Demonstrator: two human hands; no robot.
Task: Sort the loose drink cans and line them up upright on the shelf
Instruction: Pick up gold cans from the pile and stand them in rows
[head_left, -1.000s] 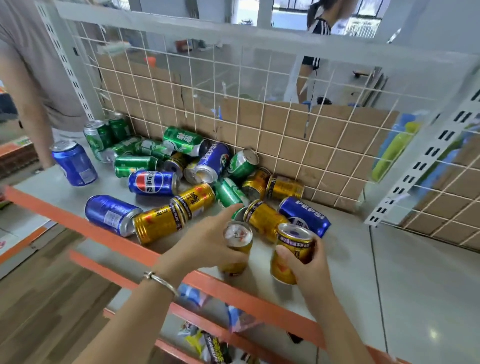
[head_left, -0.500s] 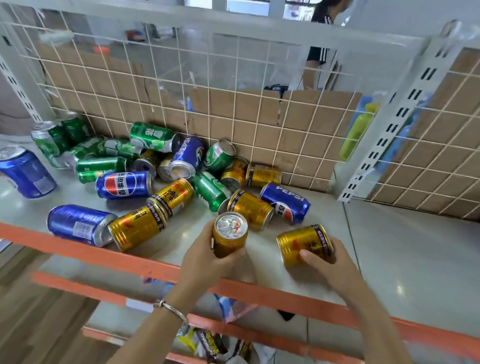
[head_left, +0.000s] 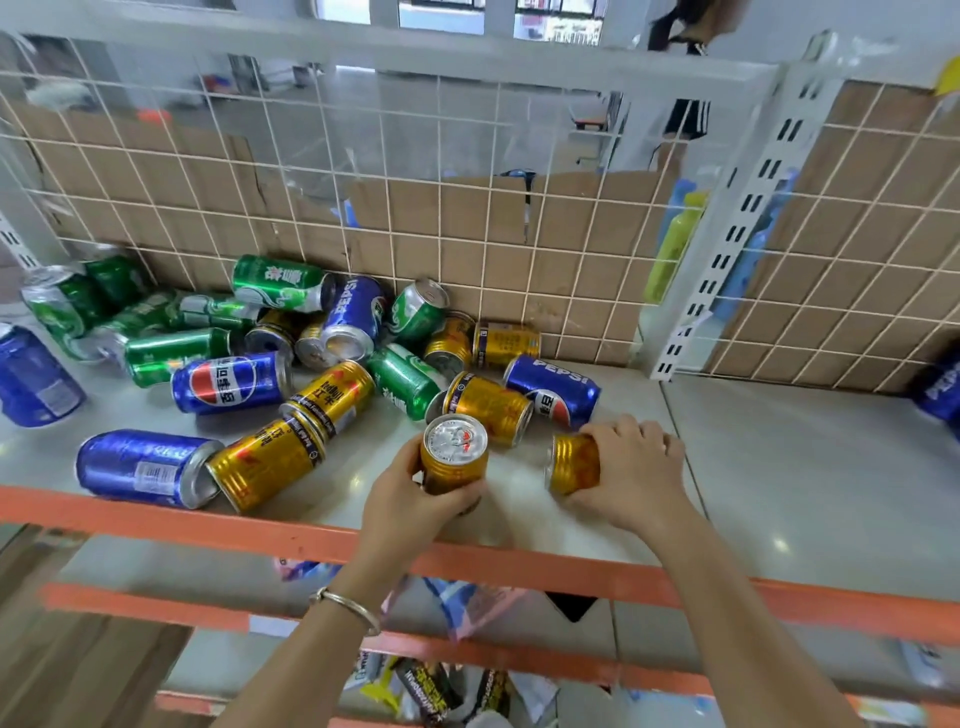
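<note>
A heap of gold, blue and green drink cans lies on the white shelf (head_left: 779, 467). My left hand (head_left: 410, 499) grips an upright gold can (head_left: 453, 457) near the shelf's front edge, its silver top facing up. To its right, my right hand (head_left: 631, 470) wraps over a second gold can (head_left: 571, 462) that lies on its side on the shelf. Just behind them lie another gold can (head_left: 491, 405) and a blue Pepsi can (head_left: 553, 389), both on their sides.
A wire grid backed with cardboard (head_left: 467, 218) closes the shelf's rear. An orange rail (head_left: 260, 530) runs along the front edge. A white slotted upright (head_left: 748, 208) stands at the back right, with a blue can (head_left: 940, 389) beyond it. Snack packets (head_left: 441, 680) lie on the shelf below.
My left hand has stood its gold can upright near the front. My right hand has laid its gold can on its side and slid over it; the view has shifted to the right.
</note>
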